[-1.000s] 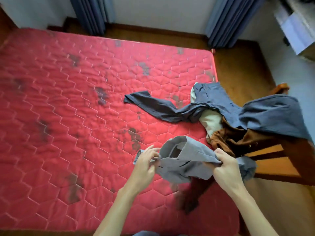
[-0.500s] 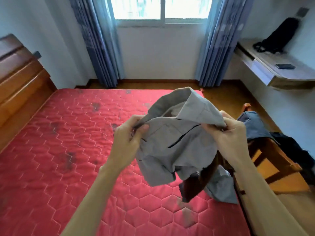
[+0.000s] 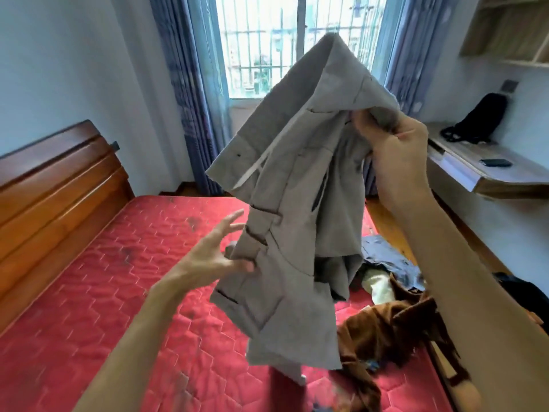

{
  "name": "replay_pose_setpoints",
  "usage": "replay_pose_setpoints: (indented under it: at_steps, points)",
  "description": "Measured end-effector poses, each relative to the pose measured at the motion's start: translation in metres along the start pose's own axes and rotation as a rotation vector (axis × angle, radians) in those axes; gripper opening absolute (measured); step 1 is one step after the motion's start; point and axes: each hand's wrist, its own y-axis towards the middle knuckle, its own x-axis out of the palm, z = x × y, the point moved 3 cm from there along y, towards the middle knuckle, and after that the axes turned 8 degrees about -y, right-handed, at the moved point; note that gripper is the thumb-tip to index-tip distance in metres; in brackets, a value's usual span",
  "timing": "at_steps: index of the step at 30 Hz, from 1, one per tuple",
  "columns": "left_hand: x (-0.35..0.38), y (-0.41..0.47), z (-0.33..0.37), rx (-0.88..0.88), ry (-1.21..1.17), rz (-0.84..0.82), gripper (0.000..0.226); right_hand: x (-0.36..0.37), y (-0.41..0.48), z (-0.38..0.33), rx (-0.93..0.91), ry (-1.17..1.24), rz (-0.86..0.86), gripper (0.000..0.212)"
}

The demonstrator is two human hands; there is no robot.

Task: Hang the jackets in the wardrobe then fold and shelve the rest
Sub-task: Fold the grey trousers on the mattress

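Observation:
A grey garment (image 3: 297,209) with pockets and belt loops hangs in the air over the red mattress (image 3: 124,292). My right hand (image 3: 392,144) pinches its upper edge high at the right. My left hand (image 3: 217,254) has its fingers spread, and the thumb touches the garment's left edge lower down. A brown garment (image 3: 383,328) and a dark blue one (image 3: 386,257) lie in a heap at the mattress's right edge, partly hidden behind the grey cloth and my right arm.
A wooden headboard (image 3: 56,185) stands at the left. Blue curtains (image 3: 190,93) frame a barred window ahead. A wall desk (image 3: 487,173) at the right carries a black bag (image 3: 478,120) and a phone (image 3: 496,162). A dark garment (image 3: 520,289) lies at the far right.
The grey garment has been lifted from low over the mattress to head height. My left hand let go of its edge and opened, and my view tilted up toward the window.

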Motion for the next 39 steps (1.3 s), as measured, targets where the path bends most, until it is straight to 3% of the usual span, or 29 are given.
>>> replay_pose_setpoints:
  at_steps: [2,4,6,9,11,15,19,21,25,30,35,39]
  points:
    - [-0.004,0.003,-0.024,-0.115,0.044,-0.115,0.116,0.013,0.002,-0.001,0.004,0.006,0.016,0.020]
    - [0.002,0.008,-0.046,-0.173,-0.237,-0.280,0.123,0.027,0.005,0.003,0.018,0.000,0.040,0.016]
    - [0.012,0.006,-0.059,-0.162,-0.363,-0.419,0.102,0.042,0.011,0.011,0.035,-0.019,0.062,0.022]
    - [0.002,0.010,-0.085,-0.142,-0.317,-0.298,0.070,0.057,0.017,0.020,-0.009,-0.110,0.128,0.040]
    - [-0.025,0.018,-0.091,-0.096,-0.270,-0.152,0.060,0.059,0.019,0.022,-0.079,-0.229,0.173,0.040]
    - [-0.112,0.035,-0.073,0.052,-0.165,0.154,0.076,0.048,0.027,0.023,-0.136,-0.524,0.204,0.053]
    - [-0.196,0.047,-0.036,0.289,-0.074,0.283,0.067,0.041,0.034,0.030,0.069,-0.624,-0.132,0.009]
    - [-0.222,0.053,-0.008,0.405,0.047,0.337,0.051,0.044,0.037,0.042,0.176,-0.622,-0.252,0.009]
    - [-0.255,0.068,0.030,0.549,0.336,0.361,0.038,0.046,0.051,0.059,0.234,-0.433,-0.203,0.011]
    - [-0.271,0.076,0.051,0.642,0.685,0.278,0.007,0.056,0.072,0.083,0.365,-0.126,-0.212,0.036]
    - [-0.272,0.076,0.051,0.449,0.683,0.105,0.053,0.068,0.091,0.099,0.381,-0.118,-0.282,0.037]
    - [-0.267,0.078,0.029,0.154,0.802,-0.161,0.043,0.086,0.095,0.106,0.360,-0.135,-0.411,0.045]
